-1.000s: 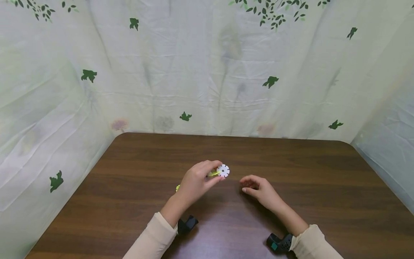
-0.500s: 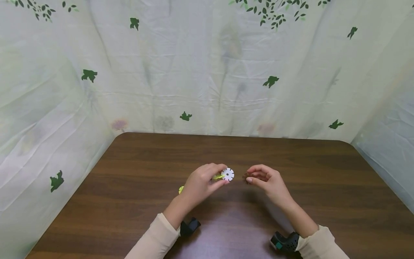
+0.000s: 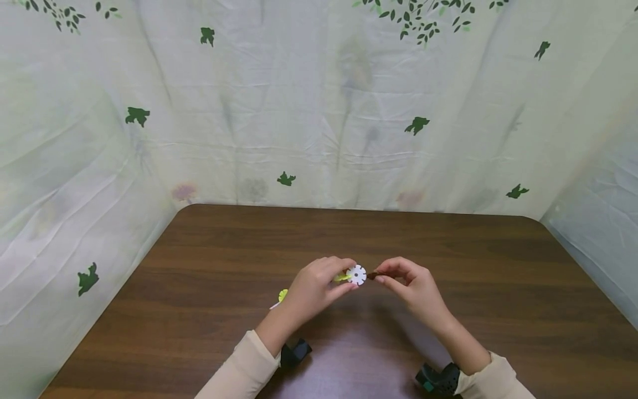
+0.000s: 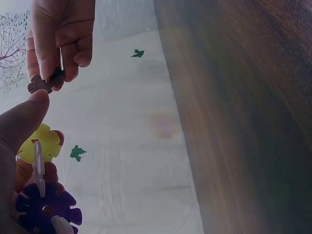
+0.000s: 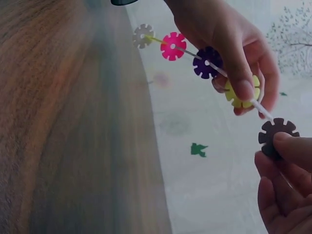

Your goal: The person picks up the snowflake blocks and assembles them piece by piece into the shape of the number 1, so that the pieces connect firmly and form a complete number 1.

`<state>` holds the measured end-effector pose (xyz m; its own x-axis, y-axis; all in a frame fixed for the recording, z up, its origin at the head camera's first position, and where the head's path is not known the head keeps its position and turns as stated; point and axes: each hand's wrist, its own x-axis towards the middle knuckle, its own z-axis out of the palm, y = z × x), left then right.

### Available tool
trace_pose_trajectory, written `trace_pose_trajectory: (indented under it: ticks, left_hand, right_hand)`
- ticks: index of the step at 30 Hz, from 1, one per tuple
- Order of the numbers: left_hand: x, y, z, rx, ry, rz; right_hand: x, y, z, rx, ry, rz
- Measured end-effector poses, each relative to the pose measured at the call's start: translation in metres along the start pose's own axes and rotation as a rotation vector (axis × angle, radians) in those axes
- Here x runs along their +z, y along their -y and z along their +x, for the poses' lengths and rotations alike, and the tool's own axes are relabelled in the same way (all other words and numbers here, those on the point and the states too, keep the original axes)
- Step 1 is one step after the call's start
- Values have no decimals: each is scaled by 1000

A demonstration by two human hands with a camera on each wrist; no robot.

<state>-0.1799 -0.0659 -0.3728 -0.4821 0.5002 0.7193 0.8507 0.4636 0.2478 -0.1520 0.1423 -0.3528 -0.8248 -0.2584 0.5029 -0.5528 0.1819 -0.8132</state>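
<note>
My left hand holds a chain of slotted plastic snowflake discs. Its thumb lies on a yellow disc in the right wrist view, and a white disc sticks out beyond the fingertips. Behind that hand, the chain runs on through a purple disc, a pink disc and a pale end disc, with thinner ones edge-on between them. My right hand pinches a brown disc, whose rim meets the white disc's edge. Something dark, possibly another disc, sits against the brown one, partly hidden by the fingers.
Both hands are above a brown wooden table. A pale curtain printed with green birds and leaves hangs behind it and along the sides. A black wrist camera is on the left wrist, and another camera on the right.
My left hand has shifted slightly right and toward me with the chain. The right hand has lifted from the table with the brown disc, which now meets the white disc.
</note>
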Motion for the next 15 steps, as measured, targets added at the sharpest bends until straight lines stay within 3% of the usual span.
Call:
trace_pose_trajectory:
  ticks: [6, 10, 15]
  left_hand:
    - [2, -1, 0, 7, 10, 9]
    - [3, -2, 0, 23, 13, 11]
    - [3, -5, 0, 32, 26, 0]
  right_hand:
    - [3, 6, 0, -108, -37, -86]
    - [1, 3, 0, -147, -19, -106]
    - [-2, -15, -1, -198, 11, -102]
